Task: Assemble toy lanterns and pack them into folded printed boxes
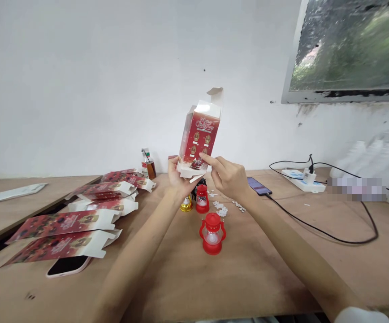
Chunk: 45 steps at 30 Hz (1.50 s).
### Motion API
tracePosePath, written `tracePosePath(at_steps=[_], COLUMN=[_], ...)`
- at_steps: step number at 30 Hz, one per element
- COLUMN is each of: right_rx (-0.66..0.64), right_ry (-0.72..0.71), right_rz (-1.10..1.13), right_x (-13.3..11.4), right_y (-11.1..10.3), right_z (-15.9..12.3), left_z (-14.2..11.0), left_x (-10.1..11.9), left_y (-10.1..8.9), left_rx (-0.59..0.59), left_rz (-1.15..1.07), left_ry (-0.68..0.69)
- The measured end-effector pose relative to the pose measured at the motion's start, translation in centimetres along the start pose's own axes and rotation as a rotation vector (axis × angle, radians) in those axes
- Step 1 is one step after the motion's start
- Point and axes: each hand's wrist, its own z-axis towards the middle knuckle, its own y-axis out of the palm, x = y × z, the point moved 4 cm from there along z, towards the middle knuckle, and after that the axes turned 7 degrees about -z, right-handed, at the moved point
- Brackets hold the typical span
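A red and white "Merry Christmas" gift box [204, 134] is held up above the table, tilted, with its top flaps standing open. My left hand [177, 179] grips it from below, around its bottom. The index finger of my right hand [226, 172] is stretched out onto the printed front, near the lower lantern pictures; its other fingers curl loosely and hold nothing that I can see. Below my hands stands a red toy lantern [212, 234]. Behind it are a second red lantern [202, 199], a gold lantern [187, 204] and a dark one, partly hidden.
Several flattened gift boxes [70, 222] lie at left, overlapping a phone [68, 265]. Small white pieces [220, 209] are scattered beside the lanterns. A second phone [259, 186] with a black cable, a power strip [302, 180], and a bottle [148, 165] stand or lie farther back.
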Motion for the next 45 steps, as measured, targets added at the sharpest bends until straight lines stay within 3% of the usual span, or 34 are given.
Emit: tracePosePath(at_steps=[12, 21, 38, 42, 45], right_rx=[-0.001, 0.161, 0.173, 0.206, 0.095], right_ry=[0.008, 0.031, 0.087, 0.124, 0.059], right_rz=[0.006, 0.050, 0.122, 0.212, 0.254], right_x=[-0.1, 0.3, 0.4, 0.2, -0.3], right_y=[-0.4, -0.9, -1.3, -2.5, -2.6], right_z=[0.1, -0.4, -0.4, 0.0, 0.5], left_z=[-0.1, -0.4, -0.9, -0.5, -0.2], left_x=[-0.1, -0.3, -0.3, 0.1, 0.5], left_y=[0.1, 0.6, 1.2, 1.0, 0.5], left_rx=[-0.024, -0.046, -0.052, 0.055, 0.130], left_rz=[0.059, 0.059, 0.059, 0.134, 0.228], left_ry=[0.002, -0.013, -0.011, 0.079, 0.172])
